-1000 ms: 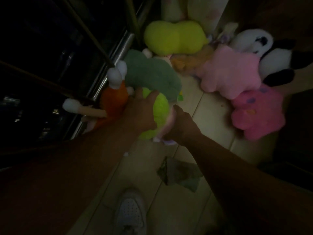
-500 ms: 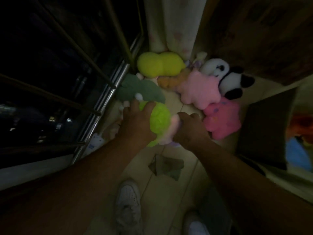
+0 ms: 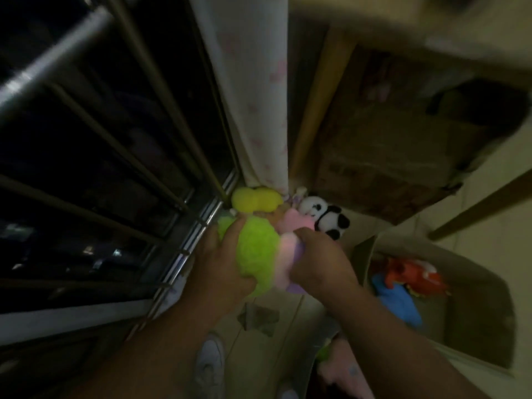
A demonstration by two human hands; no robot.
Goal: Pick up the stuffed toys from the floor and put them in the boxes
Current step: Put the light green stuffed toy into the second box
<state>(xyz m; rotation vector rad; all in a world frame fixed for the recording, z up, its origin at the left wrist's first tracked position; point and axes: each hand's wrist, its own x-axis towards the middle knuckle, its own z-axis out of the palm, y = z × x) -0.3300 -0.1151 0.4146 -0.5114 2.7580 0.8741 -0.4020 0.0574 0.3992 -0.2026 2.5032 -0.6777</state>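
Note:
Both hands hold a lime-green and pink stuffed toy (image 3: 259, 249) above the floor. My left hand (image 3: 221, 263) grips its green side, my right hand (image 3: 319, 260) its pink and lilac end. On the floor beyond lie a yellow plush (image 3: 256, 198), a pink plush (image 3: 296, 221) and a panda (image 3: 325, 216). To the right stands an open cardboard box (image 3: 466, 341) with an orange toy (image 3: 411, 276) and a blue toy (image 3: 400, 305) inside.
A barred window (image 3: 115, 156) runs along the left, a curtain (image 3: 253, 90) hangs in the corner. A large brown cardboard box (image 3: 388, 156) stands behind the panda. A crumpled scrap (image 3: 259, 315) lies on the tiles near my white shoe (image 3: 210, 367).
The view has risen and the held toy has come up off the floor with both hands. The box with toys at the right has come into sight.

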